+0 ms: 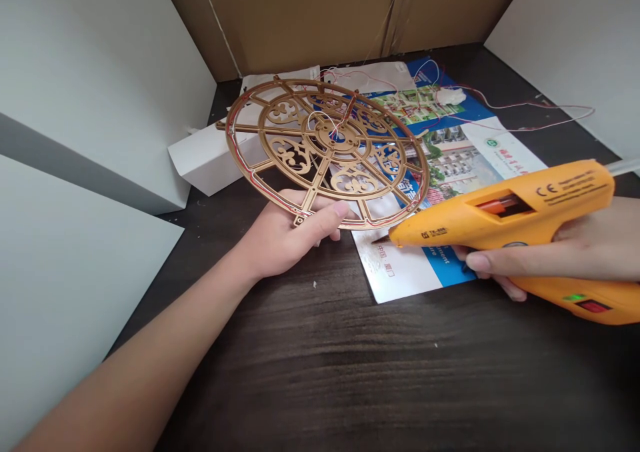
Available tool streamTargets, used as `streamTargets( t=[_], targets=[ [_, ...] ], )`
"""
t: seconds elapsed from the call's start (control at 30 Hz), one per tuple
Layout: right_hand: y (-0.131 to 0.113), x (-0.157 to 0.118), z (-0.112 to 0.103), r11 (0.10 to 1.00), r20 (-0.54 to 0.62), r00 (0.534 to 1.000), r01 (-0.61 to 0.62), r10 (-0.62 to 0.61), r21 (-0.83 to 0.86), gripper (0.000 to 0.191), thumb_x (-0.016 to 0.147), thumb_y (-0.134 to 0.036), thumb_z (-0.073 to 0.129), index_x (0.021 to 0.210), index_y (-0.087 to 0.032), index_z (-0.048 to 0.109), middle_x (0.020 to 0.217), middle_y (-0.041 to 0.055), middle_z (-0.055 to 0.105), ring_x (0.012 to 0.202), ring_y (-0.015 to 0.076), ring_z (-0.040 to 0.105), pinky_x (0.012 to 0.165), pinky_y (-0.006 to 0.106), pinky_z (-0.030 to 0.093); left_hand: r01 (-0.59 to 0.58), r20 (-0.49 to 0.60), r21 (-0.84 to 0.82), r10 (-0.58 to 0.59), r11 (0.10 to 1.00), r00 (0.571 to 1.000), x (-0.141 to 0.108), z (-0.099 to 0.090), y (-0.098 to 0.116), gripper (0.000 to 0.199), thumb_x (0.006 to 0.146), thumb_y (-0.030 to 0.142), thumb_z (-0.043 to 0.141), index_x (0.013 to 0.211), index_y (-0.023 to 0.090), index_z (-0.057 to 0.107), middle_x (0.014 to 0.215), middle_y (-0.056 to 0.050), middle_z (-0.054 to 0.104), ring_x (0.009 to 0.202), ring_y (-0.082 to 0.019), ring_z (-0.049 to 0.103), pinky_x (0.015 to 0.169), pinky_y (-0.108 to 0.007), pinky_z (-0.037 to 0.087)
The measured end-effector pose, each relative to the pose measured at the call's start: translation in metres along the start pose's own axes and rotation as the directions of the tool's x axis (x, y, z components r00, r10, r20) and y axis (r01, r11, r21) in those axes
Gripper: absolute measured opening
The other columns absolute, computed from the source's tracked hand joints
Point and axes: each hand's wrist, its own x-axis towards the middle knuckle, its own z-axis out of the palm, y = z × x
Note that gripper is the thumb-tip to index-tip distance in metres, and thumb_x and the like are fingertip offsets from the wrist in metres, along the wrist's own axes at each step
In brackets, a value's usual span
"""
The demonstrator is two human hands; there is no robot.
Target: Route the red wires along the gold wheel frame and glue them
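Firmly, the left hand [285, 232] grips a fretwork wheel [295, 153], the right hand [565, 252] a glue gun [525, 205] just beside it.

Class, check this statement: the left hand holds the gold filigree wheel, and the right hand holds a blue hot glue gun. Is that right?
Not quite: the hot glue gun is orange, not blue, as the head view shows. The rest stands: the left hand holds the gold filigree wheel, and the right hand holds the gun.

Glue gun [505, 219]: glossy orange plastic. Fretwork wheel [325, 135]: gold, satin. Brochure [400, 272]: glossy paper.
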Motion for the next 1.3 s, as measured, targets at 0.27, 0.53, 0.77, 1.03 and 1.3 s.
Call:
streamTargets(
  t=[0.27, 0.53, 0.77, 1.03, 1.3],
  targets=[
    [-0.008, -0.001, 0.000, 0.995, 0.096, 0.992, -0.090, 0.084, 0.051, 0.073, 0.060, -0.098, 0.052, 0.061, -0.028, 0.073, 0.077, 0.0060, 0.074, 0.072, 0.0261, 0.072, 0.073, 0.037, 0.061, 0.070, -0.009, -0.049, -0.071, 0.996, 0.997, 0.000, 0.000, -0.002, 0.044, 0.095, 0.052, 0.061, 0.075, 0.015, 0.075, 0.066, -0.003, 0.070, 0.054, -0.010, 0.057, 0.051, -0.022, 0.047],
    [-0.003, 0.002, 0.000, 0.987, 0.206, 0.978, -0.055, 0.023, 0.150, 0.070, 0.065, -0.094, 0.055, 0.065, -0.028, 0.074, 0.077, 0.0041, 0.076, 0.073, 0.0249, 0.072, 0.068, 0.033, 0.059, 0.040, 0.010, -0.055, -0.040, 0.998, 0.999, -0.002, -0.002, -0.004, 0.044, 0.097, 0.050, 0.059, 0.075, 0.015, 0.075, 0.065, -0.002, 0.068, 0.053, -0.008, 0.055, 0.051, -0.021, 0.045],
    [0.002, 0.005, 0.002, 0.978, 0.224, 0.974, -0.016, -0.031, 0.206, 0.069, 0.069, -0.092, 0.056, 0.066, -0.026, 0.074, 0.074, 0.0043, 0.076, 0.072, 0.0231, 0.073, 0.066, 0.030, 0.058, 0.059, 0.009, -0.078, -0.058, 0.995, 0.998, -0.001, -0.003, -0.003, 0.040, 0.097, 0.049, 0.060, 0.086, 0.016, 0.079, 0.068, -0.002, 0.069, 0.054, -0.008, 0.055, 0.050, -0.021, 0.046],
    [0.004, 0.007, 0.004, 0.964, 0.196, 0.968, 0.106, -0.156, 0.245, 0.049, 0.081, -0.071, 0.065, 0.066, -0.025, 0.074, 0.070, 0.0027, 0.075, 0.069, 0.0227, 0.073, 0.065, 0.029, 0.059, 0.087, 0.005, -0.093, -0.087, 0.992, 0.996, -0.001, -0.002, -0.001, 0.036, 0.096, 0.048, 0.061, 0.093, 0.016, 0.079, 0.066, -0.001, 0.069, 0.054, -0.009, 0.057, 0.050, -0.020, 0.047],
    [0.007, 0.007, 0.003, 0.957, 0.184, 0.957, 0.180, -0.224, 0.226, 0.036, 0.084, -0.057, 0.068, 0.067, -0.026, 0.075, 0.069, 0.0001, 0.075, 0.065, 0.0206, 0.073, 0.060, 0.026, 0.059, 0.069, 0.014, -0.035, -0.068, 0.997, 0.998, -0.001, -0.003, -0.003, 0.046, 0.096, 0.052, 0.060, 0.069, 0.016, 0.071, 0.063, -0.002, 0.066, 0.053, -0.008, 0.055, 0.052, -0.021, 0.045]
  ],
)
